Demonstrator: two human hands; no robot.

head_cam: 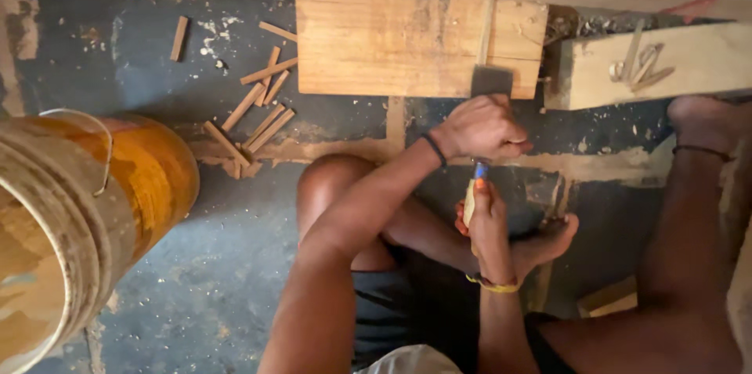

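My left hand [479,128], with a black band at the wrist, is shut around the handle of a chopping tool. Its dark flat blade [492,80] rests at the near edge of a pale wooden block [368,45]. A thin wood strip [486,29] lies on the block just beyond the blade. The handle's blue and orange end [479,172] sticks out below my fist. My right hand [487,225], with a yellow band at the wrist, holds a short pale stick [468,205] close under the left hand, above my crossed legs.
Several split wood strips [258,115] lie scattered on the dark floor left of the block. A big orange-yellow bucket [149,178] with a wire handle fills the left edge. A second timber piece [689,61] with a few strips on it lies right. A bare foot [705,119] is beside it.
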